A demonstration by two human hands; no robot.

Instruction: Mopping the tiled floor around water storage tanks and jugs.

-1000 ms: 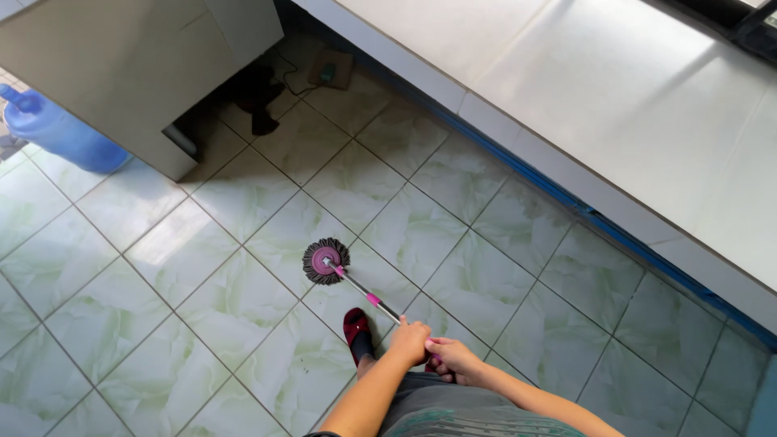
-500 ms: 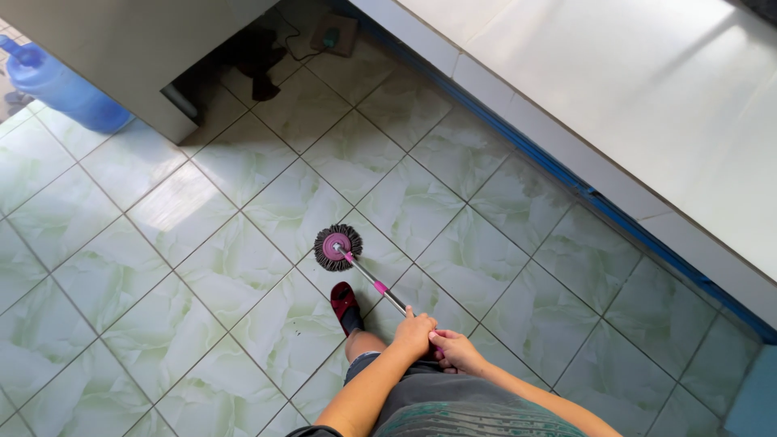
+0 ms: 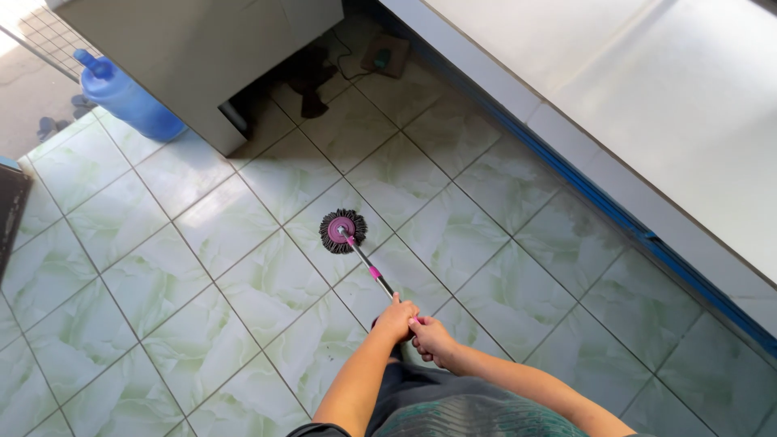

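- Grip: the left hand wraps its fingers closed around the top of the thin metal mop handle with a pink collar; the right hand closes on the same handle just behind it, the two hands touching.
- Position of the tool: the round dark-fringed mop head with a pink centre disc rests flat on the pale green marbled floor tiles, near the middle of the scene, well apart from every obstacle.
- Hazard, far side: a dark cable and small flat device lie on the floor beside a grey cabinet. A long push in that direction could catch the fringe on the cable or wet the device.
- Hazard, far left: a blue plastic water jug stands against the cabinet corner. A sideways sweep could knock it.
- Hazard, right: a blue strip runs along the base of a long grey counter. The handle could strike this edge on a wide swing.
- Hazard, near: damp tiles under the person's feet are a likely slip risk; whether the floor is wet cannot be told.
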